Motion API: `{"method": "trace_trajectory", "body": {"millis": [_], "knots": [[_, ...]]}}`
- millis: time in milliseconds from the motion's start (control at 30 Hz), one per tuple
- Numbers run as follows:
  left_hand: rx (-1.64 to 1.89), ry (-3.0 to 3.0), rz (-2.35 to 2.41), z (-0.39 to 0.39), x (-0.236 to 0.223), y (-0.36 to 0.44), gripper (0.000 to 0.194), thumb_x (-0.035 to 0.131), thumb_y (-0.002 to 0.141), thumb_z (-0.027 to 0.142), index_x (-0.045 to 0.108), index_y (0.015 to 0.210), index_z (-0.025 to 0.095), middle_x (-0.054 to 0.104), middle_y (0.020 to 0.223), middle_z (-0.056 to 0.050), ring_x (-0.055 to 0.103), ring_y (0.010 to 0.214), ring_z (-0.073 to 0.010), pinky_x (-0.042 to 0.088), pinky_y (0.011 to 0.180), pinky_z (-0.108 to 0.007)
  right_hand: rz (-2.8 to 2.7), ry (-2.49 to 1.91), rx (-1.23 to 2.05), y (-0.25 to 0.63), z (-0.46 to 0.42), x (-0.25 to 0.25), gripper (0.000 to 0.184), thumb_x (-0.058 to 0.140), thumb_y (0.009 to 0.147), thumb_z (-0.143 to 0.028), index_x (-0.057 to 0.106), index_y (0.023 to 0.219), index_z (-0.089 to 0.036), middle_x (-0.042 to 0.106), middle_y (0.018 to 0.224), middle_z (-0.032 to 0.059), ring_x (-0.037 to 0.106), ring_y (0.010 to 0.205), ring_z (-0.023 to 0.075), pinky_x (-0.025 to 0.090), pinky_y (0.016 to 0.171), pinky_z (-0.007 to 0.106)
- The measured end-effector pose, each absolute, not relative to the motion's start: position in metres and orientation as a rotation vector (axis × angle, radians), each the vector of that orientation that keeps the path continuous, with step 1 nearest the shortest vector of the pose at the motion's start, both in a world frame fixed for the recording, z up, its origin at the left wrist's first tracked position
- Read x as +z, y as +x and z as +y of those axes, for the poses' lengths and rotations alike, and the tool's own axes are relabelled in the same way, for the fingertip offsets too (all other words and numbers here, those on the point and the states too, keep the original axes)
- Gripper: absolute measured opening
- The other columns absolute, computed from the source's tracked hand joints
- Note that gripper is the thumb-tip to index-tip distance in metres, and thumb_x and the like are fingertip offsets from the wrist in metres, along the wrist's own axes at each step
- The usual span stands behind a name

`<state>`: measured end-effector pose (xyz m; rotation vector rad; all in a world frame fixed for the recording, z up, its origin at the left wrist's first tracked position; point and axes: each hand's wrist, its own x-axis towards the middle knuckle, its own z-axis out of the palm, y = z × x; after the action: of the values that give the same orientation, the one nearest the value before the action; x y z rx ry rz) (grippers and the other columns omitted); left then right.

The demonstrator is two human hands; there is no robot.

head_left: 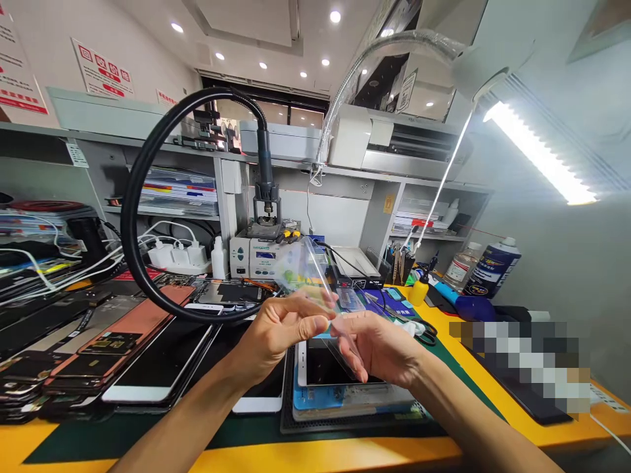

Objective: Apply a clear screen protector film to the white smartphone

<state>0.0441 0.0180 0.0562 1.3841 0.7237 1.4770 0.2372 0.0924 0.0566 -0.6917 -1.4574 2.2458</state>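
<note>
Above one white-edged phone [319, 368] | left hand [273, 334], right hand [387, 347] | both sets of fingers pinching one clear film [317, 266]

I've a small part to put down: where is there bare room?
The green mat shows a bare strip before the white-edged phone, as does the yellow desk between mat and right-side black slab. Crowded: the left side, and beneath the right hand.
</note>
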Motion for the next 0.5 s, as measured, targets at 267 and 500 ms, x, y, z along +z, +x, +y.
{"method": "trace_trajectory", "body": {"millis": [267,500], "knots": [[1.469,1.343,0.799,0.020,0.054,0.042,0.018,0.083,0.081,0.038,0.084,0.083,0.020,0.076,0.094,-0.007,0.067,0.097,-0.0235,0.050,0.096,-0.037,-1.493,-0.715,2.152,0.238,0.091,0.053,0.029,0.077,0.080,-0.041,0.071,0.087,-0.013,0.072,0.074,0.0045,0.065,0.054,0.0140,0.052,0.045,0.024],[1.546,1.263,0.963,0.025,0.059,0.039,0.027,0.082,0.080,0.043,0.083,0.091,0.019,0.078,0.099,-0.009,0.067,0.088,-0.0216,0.053,0.087,-0.036,-1.427,-0.648,1.605,0.248,0.101,0.070,0.046,0.078,0.079,-0.059,0.079,0.089,-0.014,0.076,0.092,0.0113,0.069,0.082,0.0211,0.057,0.065,0.031]]}}
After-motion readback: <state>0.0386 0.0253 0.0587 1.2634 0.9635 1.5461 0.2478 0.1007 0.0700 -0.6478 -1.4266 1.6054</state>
